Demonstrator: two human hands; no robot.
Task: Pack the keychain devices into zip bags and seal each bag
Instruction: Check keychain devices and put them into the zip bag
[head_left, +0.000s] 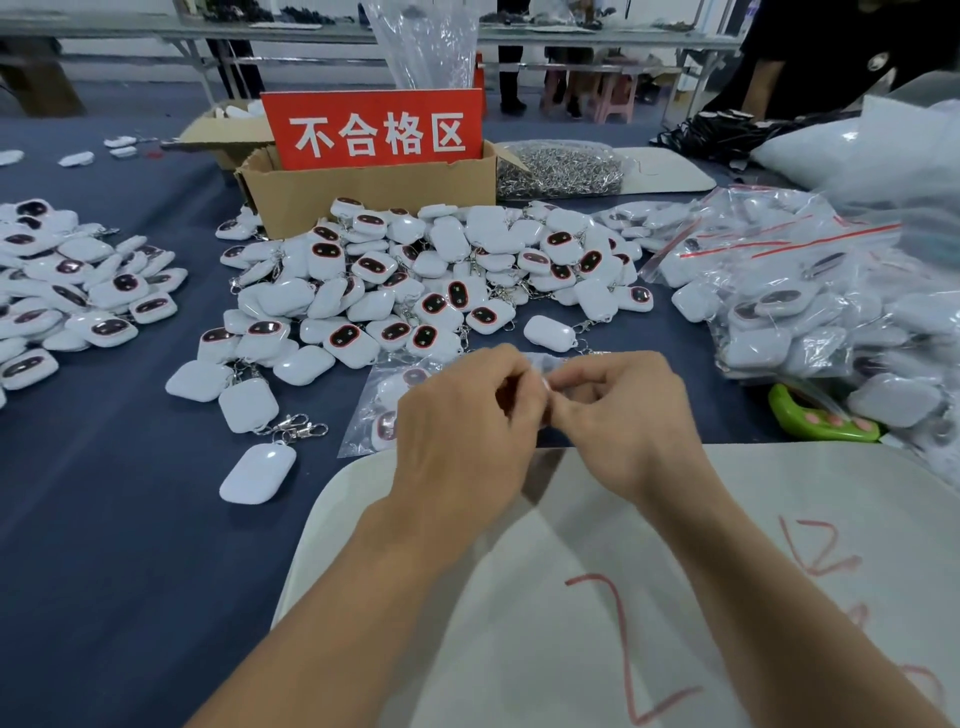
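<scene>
Clear plastic zip bag (363, 415), white keychain devices (387, 388) inside, lies in front of the brown cardboard box (363, 192); left hand (462, 431) and right hand (623, 421) pinch its edge, apparently sealing. Filled bags (779, 312) heap right of the box; many loose devices (415, 291) await packing.

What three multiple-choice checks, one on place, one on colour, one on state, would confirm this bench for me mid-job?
1. The green plastic object lies: A) at far left; B) by the heap of bagged devices, at right; C) under the forearms.
2. The sign in the cardboard box is: A) blue; B) yellow; C) red.
3. The left hand and right hand: A) both pinch a clear zip bag; B) lie flat and open; C) hang off the table.
Answers: 1 B, it sits at that heap's near edge. 2 C, white characters on red. 3 A, the fingertips meet on the plastic.
</scene>
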